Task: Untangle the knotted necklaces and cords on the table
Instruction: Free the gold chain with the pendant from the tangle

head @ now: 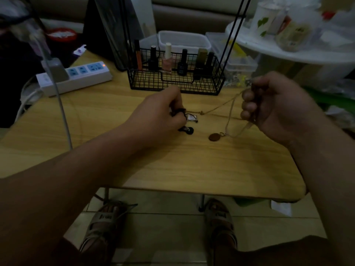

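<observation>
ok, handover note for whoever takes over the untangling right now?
Left hand: pinches the black cord, low over the table.
Right hand: grips the tan cord, raised.
Pendant: lies on the table between the hands.
Done: nothing clearly freed.
Left: the knot beside the left hand; whether it joins both cords is unclear.

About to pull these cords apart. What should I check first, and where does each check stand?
1. Right hand grips the tan cord: ok.
2. Left hand holds the dark cord: ok.
3. Knot undone: not ok.
4. Brown pendant lying on the table: ok.
5. Wire basket apart from the cords: ok.
6. Which strands cross inside the knot: cannot tell, too dim.
</observation>
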`<action>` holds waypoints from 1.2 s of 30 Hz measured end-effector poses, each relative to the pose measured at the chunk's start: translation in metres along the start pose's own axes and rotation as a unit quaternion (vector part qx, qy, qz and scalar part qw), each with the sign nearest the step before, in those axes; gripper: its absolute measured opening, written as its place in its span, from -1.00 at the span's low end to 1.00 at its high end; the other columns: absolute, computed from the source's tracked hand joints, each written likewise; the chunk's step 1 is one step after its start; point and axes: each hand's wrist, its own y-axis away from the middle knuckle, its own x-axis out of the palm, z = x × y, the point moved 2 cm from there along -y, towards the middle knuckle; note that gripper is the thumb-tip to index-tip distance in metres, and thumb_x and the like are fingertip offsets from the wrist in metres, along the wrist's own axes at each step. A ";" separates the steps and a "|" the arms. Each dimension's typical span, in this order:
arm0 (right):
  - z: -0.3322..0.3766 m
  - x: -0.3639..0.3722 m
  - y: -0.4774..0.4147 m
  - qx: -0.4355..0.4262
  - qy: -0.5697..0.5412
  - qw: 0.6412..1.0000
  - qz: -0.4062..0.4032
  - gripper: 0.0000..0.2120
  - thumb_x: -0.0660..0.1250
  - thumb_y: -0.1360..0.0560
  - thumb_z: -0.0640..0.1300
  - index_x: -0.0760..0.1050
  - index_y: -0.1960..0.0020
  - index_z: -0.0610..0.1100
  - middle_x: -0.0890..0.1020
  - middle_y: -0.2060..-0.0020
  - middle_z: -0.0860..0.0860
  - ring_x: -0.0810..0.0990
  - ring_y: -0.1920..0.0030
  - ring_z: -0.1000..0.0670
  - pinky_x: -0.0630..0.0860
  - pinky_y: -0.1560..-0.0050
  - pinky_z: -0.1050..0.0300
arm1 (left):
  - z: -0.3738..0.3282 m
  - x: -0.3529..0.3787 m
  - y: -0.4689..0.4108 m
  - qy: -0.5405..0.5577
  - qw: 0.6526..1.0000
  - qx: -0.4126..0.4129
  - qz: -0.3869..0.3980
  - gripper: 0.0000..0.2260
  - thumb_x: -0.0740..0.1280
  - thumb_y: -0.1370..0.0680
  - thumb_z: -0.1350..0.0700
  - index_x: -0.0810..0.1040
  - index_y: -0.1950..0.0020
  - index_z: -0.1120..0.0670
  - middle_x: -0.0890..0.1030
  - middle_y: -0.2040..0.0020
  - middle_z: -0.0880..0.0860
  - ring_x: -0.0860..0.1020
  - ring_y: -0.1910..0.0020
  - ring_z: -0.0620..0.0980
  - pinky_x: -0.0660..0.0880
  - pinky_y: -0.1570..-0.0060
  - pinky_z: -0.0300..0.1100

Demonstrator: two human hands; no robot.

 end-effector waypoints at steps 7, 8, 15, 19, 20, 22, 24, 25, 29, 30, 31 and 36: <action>-0.005 -0.004 -0.003 -0.024 0.135 0.987 -0.085 -0.88 0.17 -0.70 -0.16 0.46 -0.11 -0.14 0.66 0.21 -0.08 0.71 0.27 -0.05 0.54 0.41 0.14 | 0.009 -0.017 0.002 0.029 0.998 -0.047 0.011 -0.86 0.33 -0.62 0.18 0.54 -0.11 -0.04 0.59 0.02 -0.08 0.55 0.15 -0.18 0.42 0.30 -0.39; -0.006 -0.005 -0.003 -0.024 0.155 0.984 -0.087 -0.88 0.17 -0.71 -0.14 0.47 -0.12 -0.14 0.67 0.20 -0.08 0.71 0.29 -0.04 0.50 0.44 0.14 | 0.010 -0.019 0.001 0.033 0.998 -0.051 0.011 -0.85 0.29 -0.63 0.19 0.58 -0.09 -0.04 0.60 0.04 -0.10 0.54 0.18 -0.21 0.41 0.32 -0.41; -0.009 -0.004 -0.002 -0.015 0.238 0.968 -0.083 -0.86 0.20 -0.72 -0.10 0.49 -0.14 -0.14 0.70 0.16 -0.12 0.70 0.34 -0.07 0.43 0.45 0.12 | 0.017 -0.028 -0.005 0.103 0.983 -0.136 -0.062 -0.78 0.18 -0.66 0.20 0.58 0.09 0.11 0.50 0.28 0.08 0.36 0.49 -0.18 0.29 0.53 -0.29; -0.009 -0.003 -0.001 -0.016 0.256 0.963 -0.087 -0.82 0.16 -0.74 -0.07 0.48 -0.15 -0.14 0.71 0.15 -0.13 0.70 0.35 -0.08 0.51 0.48 0.14 | 0.018 -0.029 -0.007 0.133 0.972 -0.168 -0.097 -0.78 0.19 -0.64 0.18 0.54 0.16 0.11 0.46 0.29 0.10 0.34 0.47 -0.12 0.27 0.51 -0.24; -0.009 -0.003 -0.001 -0.021 0.261 0.961 -0.091 -0.82 0.15 -0.74 -0.06 0.47 -0.14 -0.13 0.71 0.13 -0.14 0.71 0.34 -0.09 0.54 0.48 0.14 | 0.018 -0.029 -0.008 0.127 0.972 -0.171 -0.096 -0.77 0.20 -0.63 0.18 0.53 0.19 0.11 0.45 0.31 0.10 0.33 0.48 -0.12 0.25 0.53 -0.26; -0.008 -0.003 -0.001 -0.037 0.268 0.957 -0.101 -0.81 0.13 -0.75 -0.04 0.46 -0.09 -0.10 0.71 0.11 -0.12 0.74 0.28 -0.10 0.59 0.42 0.10 | 0.017 -0.028 -0.008 0.085 0.977 -0.177 -0.079 -0.77 0.21 -0.63 0.16 0.53 0.21 0.11 0.47 0.34 0.07 0.35 0.52 -0.14 0.26 0.56 -0.30; -0.006 -0.003 0.000 -0.059 0.277 0.953 -0.107 -0.81 0.12 -0.75 -0.03 0.45 -0.07 -0.06 0.72 0.10 -0.10 0.74 0.24 -0.08 0.60 0.38 0.09 | 0.014 -0.025 -0.006 0.011 0.985 -0.168 -0.045 -0.77 0.23 -0.62 0.09 0.56 0.18 0.10 0.54 0.31 0.02 0.47 0.43 -0.11 0.33 0.47 -0.23; -0.005 -0.003 0.001 -0.070 0.278 0.952 -0.107 -0.82 0.12 -0.75 -0.03 0.45 -0.07 -0.05 0.72 0.11 -0.09 0.74 0.24 -0.07 0.59 0.39 0.11 | 0.013 -0.024 -0.005 -0.034 0.987 -0.155 -0.028 -0.78 0.24 -0.61 0.06 0.57 0.18 0.06 0.58 0.29 0.01 0.52 0.35 -0.06 0.35 0.40 -0.19; 0.002 0.002 0.006 -0.106 0.238 0.961 -0.090 -0.81 0.10 -0.75 -0.04 0.45 -0.04 -0.02 0.73 0.18 -0.04 0.67 0.33 -0.04 0.48 0.45 0.16 | 0.007 -0.017 0.000 -0.206 0.972 -0.106 0.030 -0.84 0.30 -0.57 -0.10 0.51 0.13 -0.06 0.56 0.20 -0.07 0.52 0.19 -0.05 0.38 0.26 -0.11; 0.004 0.004 0.007 -0.113 0.230 0.963 -0.082 -0.80 0.10 -0.75 -0.04 0.45 -0.04 -0.02 0.73 0.18 -0.03 0.64 0.34 -0.03 0.45 0.45 0.16 | 0.006 -0.015 0.001 -0.231 0.968 -0.091 0.038 -0.86 0.30 -0.57 -0.11 0.49 0.10 -0.07 0.54 0.17 -0.08 0.51 0.15 -0.04 0.39 0.18 -0.08; 0.005 0.006 0.008 -0.119 0.227 0.964 -0.073 -0.80 0.10 -0.75 -0.04 0.45 -0.04 -0.03 0.73 0.18 -0.03 0.63 0.35 -0.03 0.42 0.45 0.15 | 0.007 -0.013 0.002 -0.256 0.963 -0.070 0.038 -0.86 0.30 -0.55 -0.12 0.48 0.06 -0.08 0.52 0.11 -0.08 0.51 0.07 -0.01 0.39 0.07 -0.05; 0.006 0.018 0.012 -0.132 0.209 0.968 -0.026 -0.81 0.10 -0.75 -0.05 0.44 -0.06 -0.07 0.71 0.22 -0.03 0.56 0.40 -0.01 0.33 0.48 0.16 | -0.002 -0.004 0.003 -0.268 0.963 0.013 0.017 -0.50 0.32 -0.46 -0.22 0.46 -0.37 -0.11 0.37 -0.41 -0.01 0.28 -0.46 0.06 0.19 -0.47 0.18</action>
